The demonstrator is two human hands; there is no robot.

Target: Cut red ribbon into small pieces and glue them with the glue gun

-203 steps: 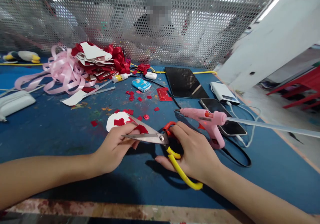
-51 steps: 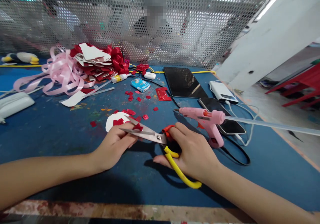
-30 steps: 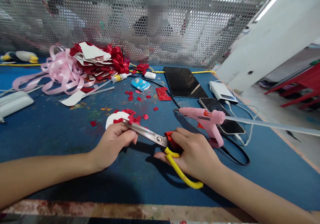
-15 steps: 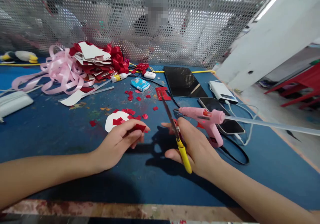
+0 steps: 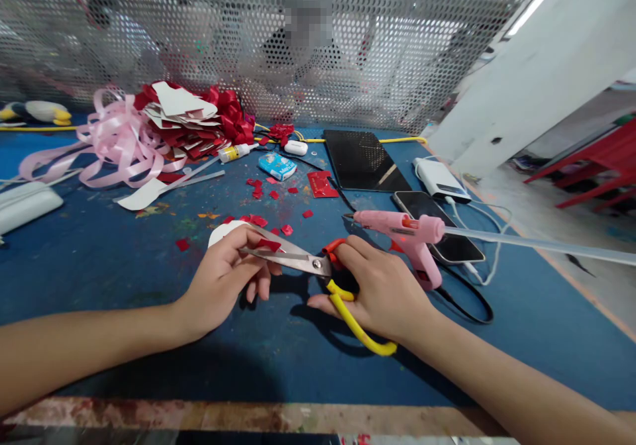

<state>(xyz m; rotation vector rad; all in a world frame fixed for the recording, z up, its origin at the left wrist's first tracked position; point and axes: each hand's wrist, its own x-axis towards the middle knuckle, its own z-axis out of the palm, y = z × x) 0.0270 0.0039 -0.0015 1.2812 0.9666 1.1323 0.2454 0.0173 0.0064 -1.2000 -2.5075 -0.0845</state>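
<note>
My left hand (image 5: 226,279) pinches a small piece of red ribbon (image 5: 269,245) between thumb and forefinger. Around that ribbon lie the parted blades of a pair of scissors (image 5: 298,259), pointing left. My right hand (image 5: 382,286) grips the scissors by their handles, one red and one yellow. Behind my left hand, a white paper shape (image 5: 223,232) is mostly covered by the fingers and blades. Several small red ribbon squares (image 5: 256,220) are scattered beyond it.
A pink glue gun (image 5: 397,225) with a long glue stick rests right of my right hand, by a phone (image 5: 422,210). Farther back are a black tablet (image 5: 365,160), a white power bank (image 5: 441,180), a blue packet (image 5: 277,165), pink ribbon (image 5: 116,144) and stacked white-and-red cutouts (image 5: 183,117).
The scissors have swung from pointing away to pointing left, and their blades now straddle the red ribbon. My right hand has turned with them; my left hand has shifted slightly left.
</note>
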